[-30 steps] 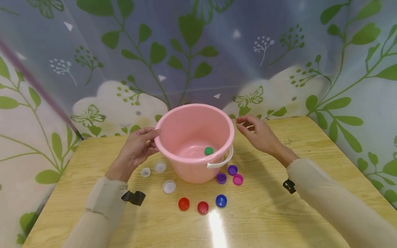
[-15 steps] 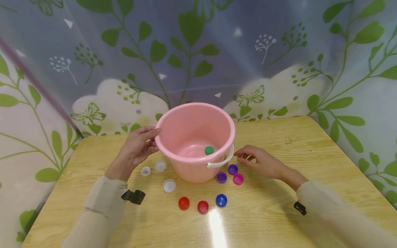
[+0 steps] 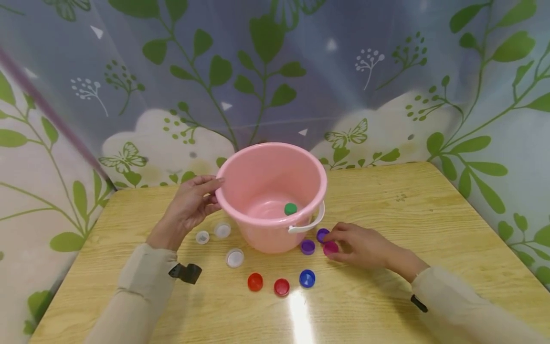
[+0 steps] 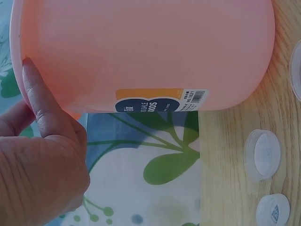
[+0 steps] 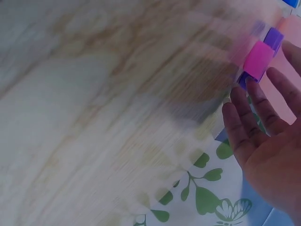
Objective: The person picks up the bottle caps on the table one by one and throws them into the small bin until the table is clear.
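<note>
A pink bucket (image 3: 268, 235) stands on the wooden table, a green bottle cap (image 3: 290, 209) lying inside. Its left rim is pinched by my left hand (image 3: 189, 208), thumb over the edge; the left wrist view shows a finger (image 4: 40, 94) against the outer wall. My right hand (image 3: 363, 244) is low over the table, thumb and fingers spread around a magenta bottle cap (image 3: 331, 248). In the right wrist view the fingers look loose and apart beside this magenta cap (image 5: 258, 60). Two purple caps are close by, one nearer the bucket (image 3: 307, 247), the other partly behind my fingertips (image 3: 322, 235).
In front of the bucket lie an orange-red cap (image 3: 255, 282), a red cap (image 3: 281, 287) and a blue cap (image 3: 307, 278). White caps, one of them nearest the front (image 3: 235, 258), are at its left. A white handle (image 3: 319, 220) hangs on the bucket's right side. Behind rises a leaf-patterned cloth (image 3: 275, 110).
My right hand has come down from beside the bucket's right rim to the magenta cap on the table. The left hand keeps its hold on the rim.
</note>
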The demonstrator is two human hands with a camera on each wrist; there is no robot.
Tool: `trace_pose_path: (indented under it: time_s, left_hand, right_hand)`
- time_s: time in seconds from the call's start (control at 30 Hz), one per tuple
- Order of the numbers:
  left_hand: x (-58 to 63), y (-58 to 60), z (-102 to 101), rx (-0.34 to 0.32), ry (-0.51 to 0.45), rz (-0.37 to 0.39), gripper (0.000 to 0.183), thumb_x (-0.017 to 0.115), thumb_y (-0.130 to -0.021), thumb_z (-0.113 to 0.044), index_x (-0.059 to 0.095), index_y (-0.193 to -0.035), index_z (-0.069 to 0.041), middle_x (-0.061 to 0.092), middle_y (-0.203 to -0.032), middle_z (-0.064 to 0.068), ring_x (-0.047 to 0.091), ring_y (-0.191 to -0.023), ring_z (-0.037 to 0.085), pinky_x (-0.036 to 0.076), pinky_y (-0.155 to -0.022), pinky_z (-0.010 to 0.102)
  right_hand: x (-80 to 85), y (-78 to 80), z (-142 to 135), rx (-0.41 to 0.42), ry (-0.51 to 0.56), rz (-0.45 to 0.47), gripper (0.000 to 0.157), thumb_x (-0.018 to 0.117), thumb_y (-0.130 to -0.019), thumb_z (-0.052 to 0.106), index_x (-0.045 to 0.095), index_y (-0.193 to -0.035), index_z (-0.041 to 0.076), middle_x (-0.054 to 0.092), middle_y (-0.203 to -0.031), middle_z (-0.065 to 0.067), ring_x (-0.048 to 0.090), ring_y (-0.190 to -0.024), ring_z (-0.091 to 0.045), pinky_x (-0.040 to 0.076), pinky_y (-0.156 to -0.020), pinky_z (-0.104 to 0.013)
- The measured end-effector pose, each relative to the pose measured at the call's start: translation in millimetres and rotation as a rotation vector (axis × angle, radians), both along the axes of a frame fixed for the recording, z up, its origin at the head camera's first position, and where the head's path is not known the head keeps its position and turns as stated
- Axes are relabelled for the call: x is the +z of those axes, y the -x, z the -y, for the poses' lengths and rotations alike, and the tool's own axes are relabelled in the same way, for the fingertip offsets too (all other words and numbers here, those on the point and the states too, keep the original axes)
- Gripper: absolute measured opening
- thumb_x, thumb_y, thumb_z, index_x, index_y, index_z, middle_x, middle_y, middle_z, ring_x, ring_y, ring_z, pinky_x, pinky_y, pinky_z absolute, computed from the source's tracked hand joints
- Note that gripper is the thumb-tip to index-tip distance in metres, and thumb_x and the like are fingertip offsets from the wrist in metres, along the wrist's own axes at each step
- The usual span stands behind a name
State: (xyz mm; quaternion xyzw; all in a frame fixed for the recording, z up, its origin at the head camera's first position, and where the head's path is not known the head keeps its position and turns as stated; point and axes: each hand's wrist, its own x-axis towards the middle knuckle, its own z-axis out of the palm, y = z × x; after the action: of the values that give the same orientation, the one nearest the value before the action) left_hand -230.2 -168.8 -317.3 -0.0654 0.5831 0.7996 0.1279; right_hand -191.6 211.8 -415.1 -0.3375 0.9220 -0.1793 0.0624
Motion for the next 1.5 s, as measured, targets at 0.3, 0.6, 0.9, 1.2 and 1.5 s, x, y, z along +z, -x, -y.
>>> trace_pose_path:
  time_s: [0.3, 0.6, 0.9, 1.2, 1.5]
  left_hand:
    - [-0.6, -0.4, -1, 0.005, -0.013, 0.000, 0.022, 0.066, -0.092, -0.013, 0.055, -0.107, -0.001, 0.059, -0.073, 0.007, 0.059, -0.056, 0.012, 0.058, -0.056, 0.022]
    - [-0.5, -0.3, -2, 0.000, -0.024, 0.006, 0.027, 0.066, -0.092, -0.012, 0.052, -0.111, 0.001, 0.058, -0.073, 0.007, 0.059, -0.055, 0.011, 0.057, -0.055, 0.021]
    - [-1.1, 0.0, -1, -0.007, -0.047, -0.002, 0.023, 0.066, -0.092, -0.012, 0.053, -0.107, 0.000, 0.059, -0.073, 0.008, 0.059, -0.056, 0.012, 0.057, -0.055, 0.021]
    - [-2.1, -0.2, -1, -0.003, -0.043, -0.003, 0.025, 0.064, -0.093, -0.013, 0.051, -0.111, 0.000, 0.058, -0.073, 0.007, 0.058, -0.055, 0.011, 0.056, -0.053, 0.020]
    - [-2.8, 0.5, 0, -0.008, -0.035, 0.001, 0.028, 0.064, -0.093, -0.013, 0.050, -0.114, 0.001, 0.058, -0.073, 0.007, 0.058, -0.055, 0.011, 0.056, -0.053, 0.019]
  right_hand:
    - [-3.2, -0.9, 4, 0.102, -0.011, -0.077, 0.023, 0.071, -0.088, 0.028, 0.068, -0.111, 0.024, 0.058, -0.109, 0.004, 0.056, -0.098, -0.016, 0.054, -0.080, -0.037]
    - [-7.1, 1.5, 2, 0.121, 0.066, -0.034, 0.020, 0.071, -0.088, 0.018, 0.068, -0.108, 0.019, 0.058, -0.104, 0.005, 0.056, -0.092, -0.011, 0.053, -0.079, -0.030]
    - [-7.2, 2.4, 4, 0.108, 0.092, -0.019, 0.019, 0.072, -0.087, 0.016, 0.068, -0.106, 0.017, 0.058, -0.102, 0.004, 0.055, -0.086, -0.010, 0.052, -0.075, -0.027]
    - [-5.3, 2.9, 4, 0.095, 0.081, 0.003, 0.020, 0.071, -0.088, 0.019, 0.068, -0.107, 0.017, 0.058, -0.101, 0.006, 0.054, -0.086, -0.009, 0.052, -0.075, -0.025]
    - [2.6, 3.2, -5, 0.031, 0.157, 0.042, 0.022, 0.069, -0.090, 0.018, 0.068, -0.111, 0.013, 0.059, -0.105, 0.004, 0.058, -0.092, -0.011, 0.055, -0.077, -0.029]
